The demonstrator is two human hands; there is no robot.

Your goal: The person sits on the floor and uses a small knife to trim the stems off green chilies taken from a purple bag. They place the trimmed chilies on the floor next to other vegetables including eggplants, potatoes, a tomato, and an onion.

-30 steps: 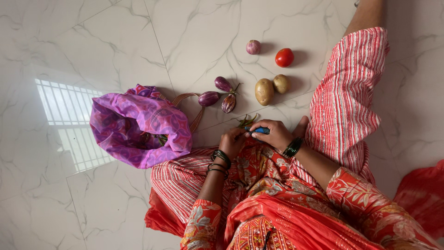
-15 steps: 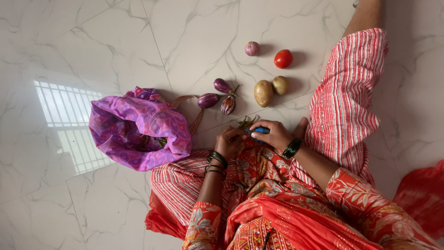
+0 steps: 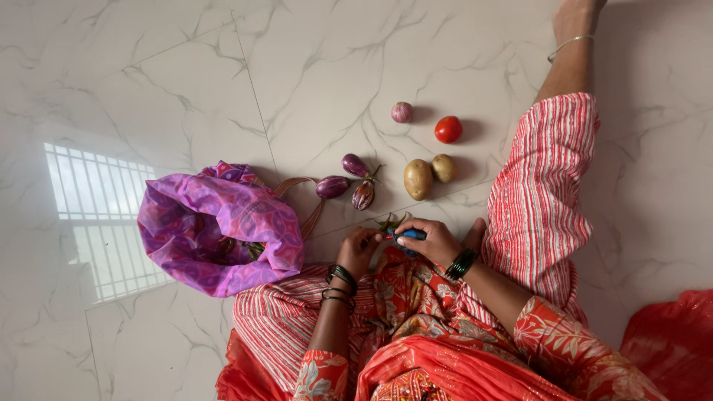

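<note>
Right hand [image 3: 434, 241] grip closed round blue tool [image 3: 411, 235]; left hand [image 3: 359, 249] fingertips touching it.

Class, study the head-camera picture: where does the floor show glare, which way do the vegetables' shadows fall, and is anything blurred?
Head view: a bright barred window reflection glares on the marble floor, left of the purple bag; soft shadows fall right of the tomato and onion; the hands are sharp, with no blur evident.

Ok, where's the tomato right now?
In the head view the tomato lies on the marble floor, upper middle, just right of the small onion and above the two potatoes, beside the person's striped trouser leg.
</note>
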